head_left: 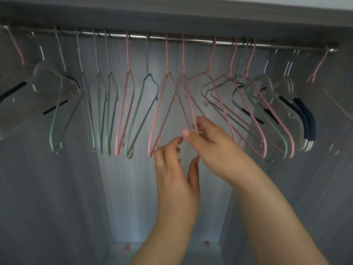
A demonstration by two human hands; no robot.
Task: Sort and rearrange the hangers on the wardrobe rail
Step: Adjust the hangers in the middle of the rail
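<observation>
Rail: it ran the full width under the wardrobe top, and every hanger hung from it with the colours mixed.
Left stretch: a clear hanger hung tilted near the far end. Next came the green hangers close together, then one pink and one green.
Left hand: you held it raised at the lower corner of the left pink hanger with the fingers curled. I could not tell whether it gripped the wire.
Centre pair: the left pink hanger and the right pink hanger hung side by side, arms crossed below the necks.
Right hand: you pinched the lower wire of the right pink hanger between thumb and fingers.
Step, judged: separating the crossed pink pair, with colour sorting only partly done.
Next move, judged: ease one frame out of the other, then lift its hook clear of the rail before shifting it.
Right stretch: the mixed cluster of pink, green and clear hangers overlapped tightly just right of your hand, so it looked likely to snag.
Open room: a bare length of rail lay between the right pink hanger and the cluster.
</observation>
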